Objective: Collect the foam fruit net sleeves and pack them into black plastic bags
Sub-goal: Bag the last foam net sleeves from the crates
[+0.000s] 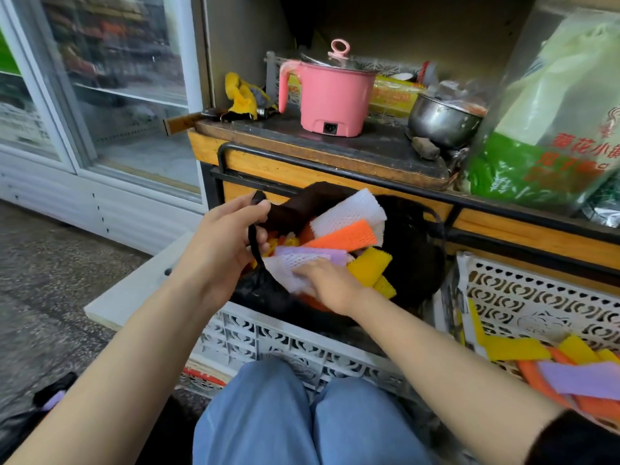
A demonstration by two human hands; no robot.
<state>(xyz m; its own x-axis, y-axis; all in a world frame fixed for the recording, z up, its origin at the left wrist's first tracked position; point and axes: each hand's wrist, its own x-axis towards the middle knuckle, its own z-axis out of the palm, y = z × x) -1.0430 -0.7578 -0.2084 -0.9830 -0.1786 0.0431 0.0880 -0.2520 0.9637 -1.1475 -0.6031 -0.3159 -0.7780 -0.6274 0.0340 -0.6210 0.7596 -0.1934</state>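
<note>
Holding up one handle (256, 216) of the black bag (412, 250) with the left hand (221, 243), fingers closed and pinching the thin strap. Pressing down with the right hand (327, 283), fingers together and flat, on a white sleeve (288, 268) at the top of the pile. Resting the bag on a white crate (268, 337), just in front of the knees.

Probably very light and soft, these foam sleeves, springing back after squeezing, so pushing with a flat palm looks better than gripping. Sticking out of the bag mouth, beyond the right hand: one more white sleeve (349, 209), an orange one (345, 236), a purple one (312, 255) and a yellow one (369, 265). Looking nearly full, this bag.

Lying well apart, to the right, in a second crate (536, 297): more loose sleeves (570, 374), not yet collected. Likely slippery and thin, the bag plastic, so taking it by the handles.
</note>
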